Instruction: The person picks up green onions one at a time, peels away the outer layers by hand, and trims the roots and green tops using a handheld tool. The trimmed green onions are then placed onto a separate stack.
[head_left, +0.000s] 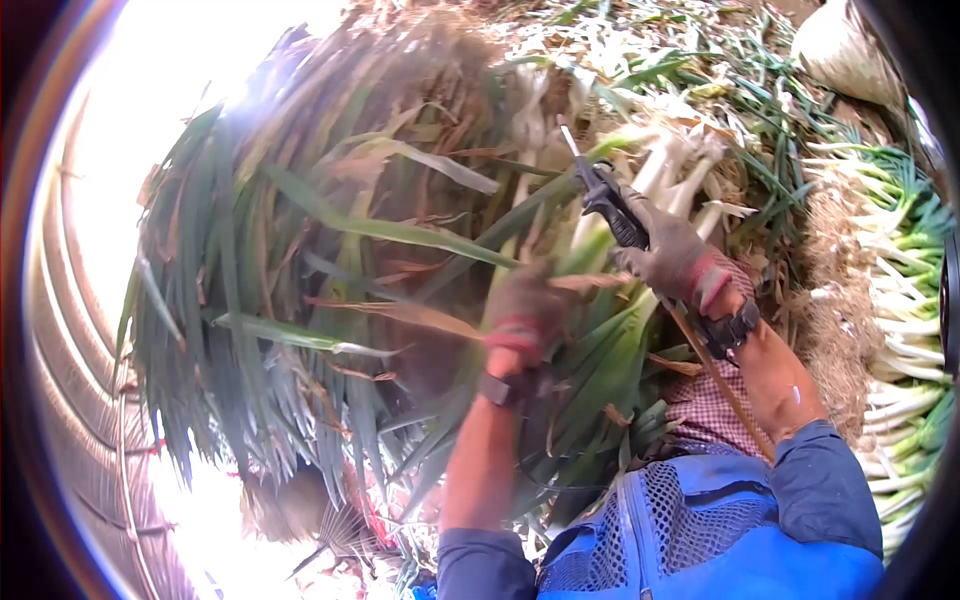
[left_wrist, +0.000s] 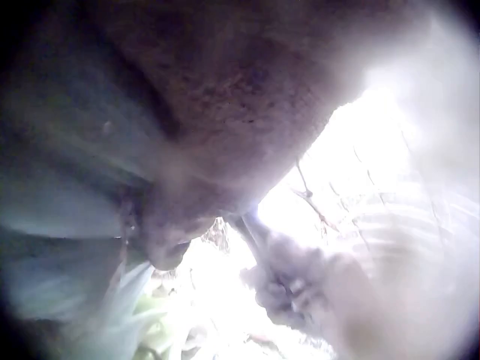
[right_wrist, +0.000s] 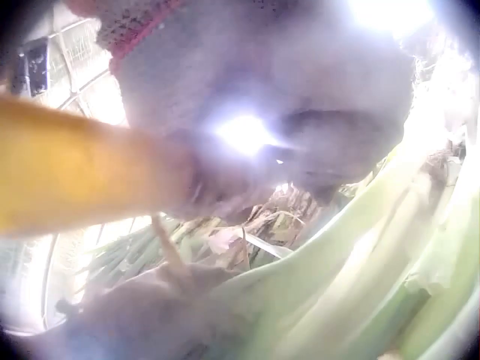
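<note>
In the head view, my gloved right hand (head_left: 675, 250) grips a black air blow gun (head_left: 610, 205), its thin metal nozzle pointing up and left. A yellow-brown hose (head_left: 728, 390) runs from its handle back toward my body and looms large in the right wrist view. My gloved left hand (head_left: 525, 305), blurred, is among the leek leaves left of the gun, its fingers curled on a leek. Pale green leek leaves (left_wrist: 82, 277) pass beside its fingers in the left wrist view. White leek shafts (head_left: 660, 170) lie beyond the gun.
A large heap of leeks (head_left: 240, 250) with long drooping leaves fills the left. Trimmed leeks (head_left: 900, 330) lie in a row at the far right, roots inward. Peeled scraps (head_left: 650, 60) cover the ground behind, near a pale sack (head_left: 845, 55). Curved ribbed sheeting (head_left: 75, 350) stands left.
</note>
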